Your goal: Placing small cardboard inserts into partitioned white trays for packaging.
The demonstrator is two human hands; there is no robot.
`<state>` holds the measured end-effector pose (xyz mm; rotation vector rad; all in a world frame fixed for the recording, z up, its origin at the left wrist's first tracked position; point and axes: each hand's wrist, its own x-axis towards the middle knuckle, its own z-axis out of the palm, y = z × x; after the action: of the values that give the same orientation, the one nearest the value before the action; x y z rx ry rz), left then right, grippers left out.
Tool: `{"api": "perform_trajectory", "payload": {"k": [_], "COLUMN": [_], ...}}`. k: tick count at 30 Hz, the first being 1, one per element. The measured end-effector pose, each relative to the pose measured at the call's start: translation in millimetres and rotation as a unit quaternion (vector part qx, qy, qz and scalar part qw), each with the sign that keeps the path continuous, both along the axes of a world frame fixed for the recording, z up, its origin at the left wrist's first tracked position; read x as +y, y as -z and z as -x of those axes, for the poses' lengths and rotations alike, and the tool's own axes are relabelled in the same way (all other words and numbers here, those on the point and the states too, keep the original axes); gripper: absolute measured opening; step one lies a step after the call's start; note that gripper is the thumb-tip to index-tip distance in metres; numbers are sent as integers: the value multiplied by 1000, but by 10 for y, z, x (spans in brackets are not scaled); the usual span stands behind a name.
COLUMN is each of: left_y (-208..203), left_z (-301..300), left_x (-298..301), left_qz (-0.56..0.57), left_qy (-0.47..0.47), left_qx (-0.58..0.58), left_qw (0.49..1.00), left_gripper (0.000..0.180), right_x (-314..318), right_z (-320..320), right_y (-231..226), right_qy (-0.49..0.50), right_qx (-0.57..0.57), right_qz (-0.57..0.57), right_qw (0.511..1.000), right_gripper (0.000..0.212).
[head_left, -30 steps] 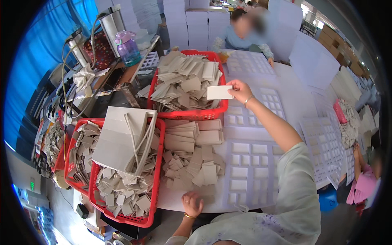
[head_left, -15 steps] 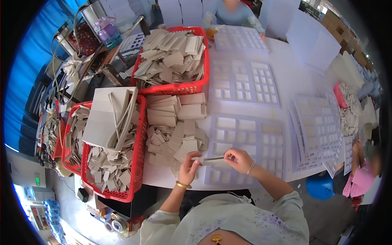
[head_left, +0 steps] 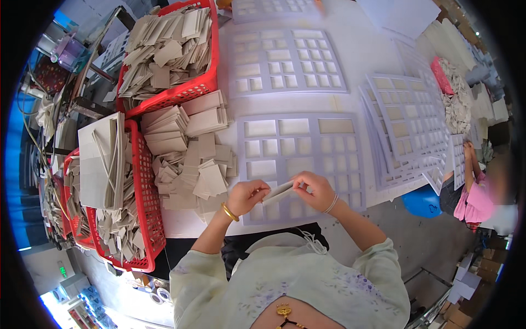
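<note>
A narrow piece of greyish cardboard (head_left: 279, 193) spans the gap between my two hands, tilted up toward the right. My left hand (head_left: 248, 197), with a gold bangle at the wrist, pinches its left end. At the other end, the thumb and fingers of my right hand (head_left: 316, 192) are closed on it. Just below them lies a white grid frame (head_left: 359, 164) with rectangular openings of several sizes, near the table's front edge. To the left of my hands spreads a loose heap of grey cardboard pieces (head_left: 211, 178).
Red baskets (head_left: 149, 189) full of cardboard pieces stand on the left, another red basket (head_left: 215, 49) beyond them. A second grid frame (head_left: 334, 66) lies farther back. Stacked grid frames (head_left: 378, 137) are at the right. A person in pink (head_left: 476, 197) is at the far right.
The view has swung, so the table's contents sit farther left and higher. The cardboard piece has gone from nearly level to tilted, its right end higher. Both hands still hold it.
</note>
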<state>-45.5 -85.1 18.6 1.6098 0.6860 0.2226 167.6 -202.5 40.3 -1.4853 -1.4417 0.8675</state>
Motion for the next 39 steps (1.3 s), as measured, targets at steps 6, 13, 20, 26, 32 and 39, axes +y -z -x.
{"api": "perform_trajectory", "payload": {"k": [6,13,20,26,32,39], "left_y": [-53,462,785,599,482,451], "left_z": [-328,-761,-856,-969,-944,-870], "left_x": [731,1569,1698,1504,1323,1141], "left_qz": [-250,-355,-388,-397,-388,-454], "left_qy": [-121,-11,15,-22,76,153], "left_qx": [62,150,155,166,167,203], "left_qw": [959,923,908,902,903,854], "left_gripper": [11,12,11,15,21,27], "right_x": [247,770,1061,1220,1236,1329], "right_z": [-530,-1154,-1267,-1297,-1283,-1136], "right_y": [206,438,812,1013,939,881], "right_qy": [263,265,204,190,177,158], "right_qx": [43,127,51,-58,-116,-230], "right_qz": [-14,-43,120,122,139,90], "right_qw": [964,955,970,972,967,956], "right_gripper": [12,15,14,13,12,8]}}
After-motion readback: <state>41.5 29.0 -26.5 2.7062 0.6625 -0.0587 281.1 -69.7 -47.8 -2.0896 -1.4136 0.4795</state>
